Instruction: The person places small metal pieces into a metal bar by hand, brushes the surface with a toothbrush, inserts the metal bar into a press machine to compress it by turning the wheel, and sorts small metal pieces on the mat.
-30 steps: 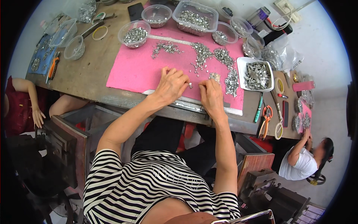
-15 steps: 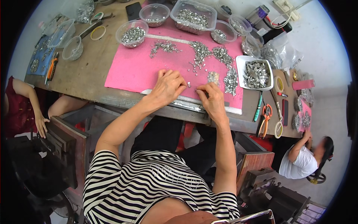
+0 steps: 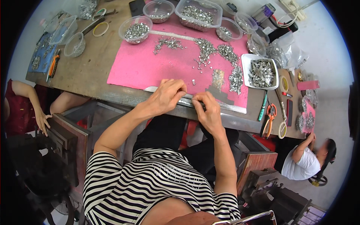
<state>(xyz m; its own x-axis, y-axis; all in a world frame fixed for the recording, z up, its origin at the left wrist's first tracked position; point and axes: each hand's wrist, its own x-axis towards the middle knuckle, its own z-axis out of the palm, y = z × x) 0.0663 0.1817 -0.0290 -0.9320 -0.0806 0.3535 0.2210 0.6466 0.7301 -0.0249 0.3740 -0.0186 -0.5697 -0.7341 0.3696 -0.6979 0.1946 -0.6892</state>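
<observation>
Both hands meet over the near edge of a pink mat [image 3: 135, 67]. Thumb and fingers of my left hand [image 3: 165, 96] are pinched together above a silvery metal strip [image 3: 185, 101] along the edge. My right hand [image 3: 207, 110] is curled close beside it, its fingertips at the same strip. Whatever the fingertips hold is hidden or too small to name. Just beyond them lies a single small silver metal piece [image 3: 193, 81]. A flat patch of joined metal pieces [image 3: 218, 78] sits farther right, beside loose heaps of small metal pieces [image 3: 205, 50].
Clear plastic tubs [image 3: 135, 30] of metal pieces line the back. At right stand a white tray [image 3: 243, 71] of metal parts, orange-handled pliers [image 3: 270, 112], a teal pen-like tool [image 3: 263, 107] and scissors [image 3: 282, 129]. Co-workers sit on both sides, one in a white shirt [image 3: 300, 163].
Both hands have drawn nearer to me, onto the strip at the table edge, and the right has come closer to the left. The whole view has shifted slightly.
</observation>
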